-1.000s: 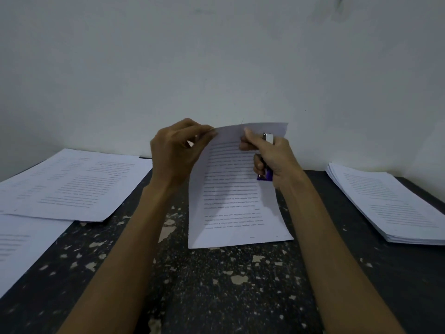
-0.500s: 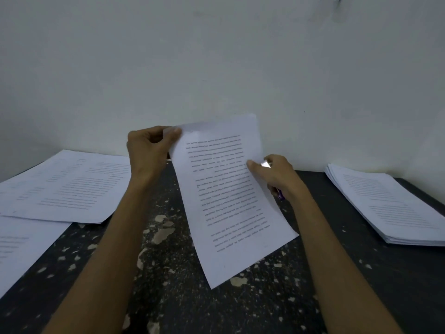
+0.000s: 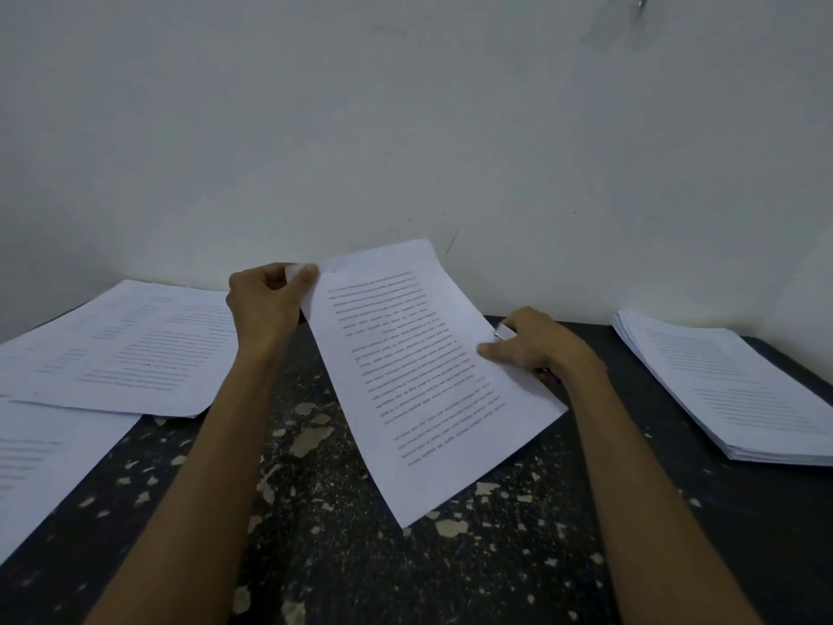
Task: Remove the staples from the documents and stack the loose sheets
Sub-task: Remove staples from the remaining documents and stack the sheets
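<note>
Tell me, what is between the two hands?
The printed sheet: the left hand pinches its top corner, the right hand its side edge. Head view.

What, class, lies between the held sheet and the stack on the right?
No object shows on the table between sheet and stack. Only the right hand, gripping a small tool and touching the sheet's edge, is on that side.

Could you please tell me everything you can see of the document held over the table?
The document is white paper printed with lines of dark text, too blurred to read. It hangs tilted over the speckled table, lower corner nearest the tabletop. The left hand pinches its top left corner; the right hand, gripping a silver tool, presses a thumb on its right edge.
</note>
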